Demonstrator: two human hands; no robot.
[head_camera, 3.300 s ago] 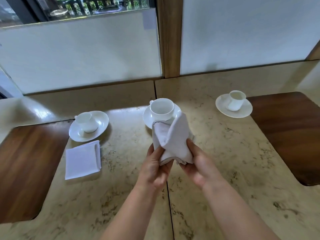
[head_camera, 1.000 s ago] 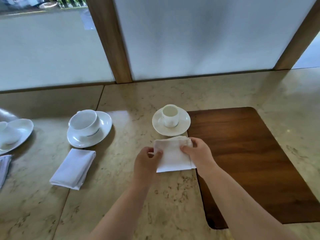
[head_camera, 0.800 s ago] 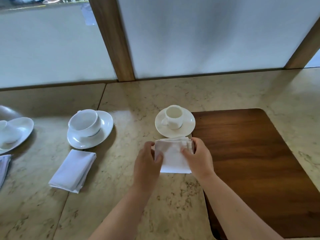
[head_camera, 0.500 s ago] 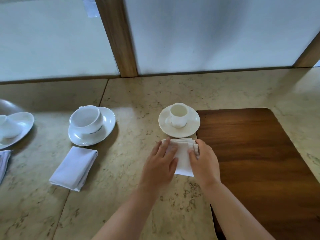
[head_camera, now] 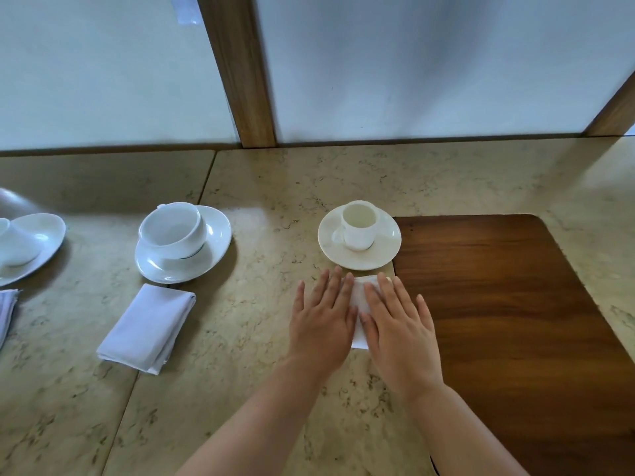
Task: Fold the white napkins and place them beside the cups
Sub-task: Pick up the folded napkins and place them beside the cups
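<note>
A folded white napkin [head_camera: 360, 297] lies flat on the marble table just in front of a small cream cup [head_camera: 358, 225] on its saucer [head_camera: 385, 255]. My left hand [head_camera: 323, 316] and my right hand [head_camera: 400, 322] rest flat on the napkin side by side, fingers spread, covering most of it. A second folded napkin [head_camera: 147, 328] lies in front of a wider white cup [head_camera: 171, 228] on a saucer [head_camera: 213, 249]. At the far left, a third cup [head_camera: 15, 247] and the edge of another napkin [head_camera: 5, 314] show.
A dark wooden inlay [head_camera: 508, 321] fills the table to the right of my hands. Frosted panels and a wooden post [head_camera: 240, 73] stand along the table's back edge. The marble table [head_camera: 223, 389] has a seam running on the left.
I carried the napkin from the middle cup to the right-hand cup and laid it down. Both hands went from pinching its corners to lying flat on top of it.
</note>
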